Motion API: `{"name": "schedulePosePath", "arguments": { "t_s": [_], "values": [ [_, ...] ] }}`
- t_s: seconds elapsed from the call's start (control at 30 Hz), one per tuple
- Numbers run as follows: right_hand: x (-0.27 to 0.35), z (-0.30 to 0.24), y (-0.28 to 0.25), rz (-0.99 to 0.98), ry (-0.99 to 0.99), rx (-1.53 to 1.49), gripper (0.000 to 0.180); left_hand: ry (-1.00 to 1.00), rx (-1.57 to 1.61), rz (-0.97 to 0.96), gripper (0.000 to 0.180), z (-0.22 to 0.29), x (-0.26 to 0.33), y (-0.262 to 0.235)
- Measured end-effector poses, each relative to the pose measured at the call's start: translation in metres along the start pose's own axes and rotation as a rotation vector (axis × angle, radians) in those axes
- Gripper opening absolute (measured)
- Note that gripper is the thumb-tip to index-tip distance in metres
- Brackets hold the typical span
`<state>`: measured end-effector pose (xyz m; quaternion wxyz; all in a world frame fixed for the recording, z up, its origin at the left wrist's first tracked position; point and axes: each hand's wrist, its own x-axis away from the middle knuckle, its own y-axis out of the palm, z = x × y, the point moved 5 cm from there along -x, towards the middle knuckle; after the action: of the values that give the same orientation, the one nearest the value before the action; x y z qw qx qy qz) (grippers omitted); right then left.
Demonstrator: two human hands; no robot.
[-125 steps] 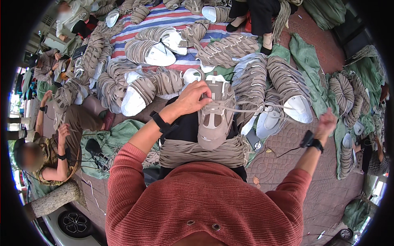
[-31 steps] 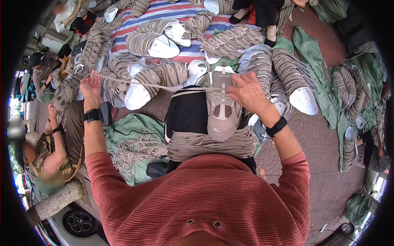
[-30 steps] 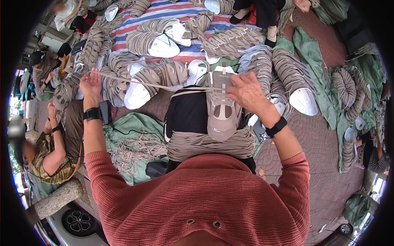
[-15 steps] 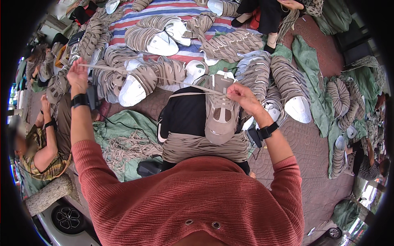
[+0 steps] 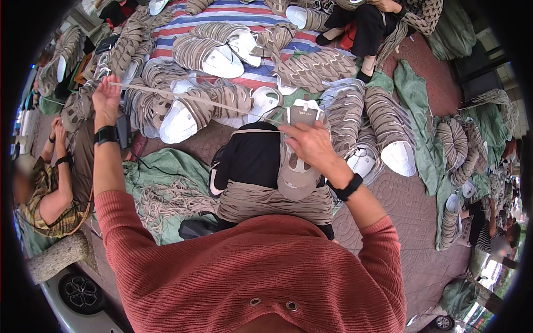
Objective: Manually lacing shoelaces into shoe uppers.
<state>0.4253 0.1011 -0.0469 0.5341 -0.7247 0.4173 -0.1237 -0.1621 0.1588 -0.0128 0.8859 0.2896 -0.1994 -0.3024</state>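
Observation:
A beige shoe upper (image 5: pixel 298 181) lies toe toward me on my right thigh, over black trousers. A flat beige shoelace (image 5: pixel 191 97) runs taut from it up to the far left. My left hand (image 5: pixel 106 101) is raised there, its fingers closed on the lace. My right hand (image 5: pixel 312 145) lies across the upper's lacing area, thumb and fingers pinched on the lace at the upper's left edge. This hand hides much of the eyelets. A thick bundle of beige laces (image 5: pixel 266 201) lies across my lap.
Rows of nested shoe uppers (image 5: pixel 208 53) cover a striped sheet (image 5: pixel 255 16) ahead. Loose laces (image 5: pixel 166 202) lie on green sacking (image 5: pixel 166 164) at left. One person (image 5: pixel 53 191) sits at the left, another (image 5: pixel 363 33) at the far right. Brown paving (image 5: pixel 383 222) lies at right.
My right hand has come left and down over the upper, pinching the lace nearer its left edge. My left hand stays raised, holding the lace.

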Motion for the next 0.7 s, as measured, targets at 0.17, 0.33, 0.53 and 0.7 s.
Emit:
{"name": "schedulePosePath", "arguments": {
  "t_s": [0.17, 0.33, 0.53, 0.7],
  "values": [
    [-0.01, 0.014, 0.031, -0.089, -0.029, -0.054, 0.017, -0.096, 0.01, 0.057, 0.031, -0.034, 0.004, -0.013],
    [0.012, 0.065, 0.002, -0.086, 0.636, -1.42, 0.011, -0.032, -0.128, 0.097, 0.026, -0.025, -0.028, -0.09],
    [0.076, 0.107, 0.024, 0.439, 0.879, -2.142, 0.012, 0.049, -0.244, 0.424, 0.024, -0.014, -0.035, -0.205],
    [0.17, 0.166, -0.015, 0.951, 0.954, -2.028, 0.009, -0.264, -0.096, 0.304, 0.026, -0.063, 0.023, -0.181]
  ]
}}
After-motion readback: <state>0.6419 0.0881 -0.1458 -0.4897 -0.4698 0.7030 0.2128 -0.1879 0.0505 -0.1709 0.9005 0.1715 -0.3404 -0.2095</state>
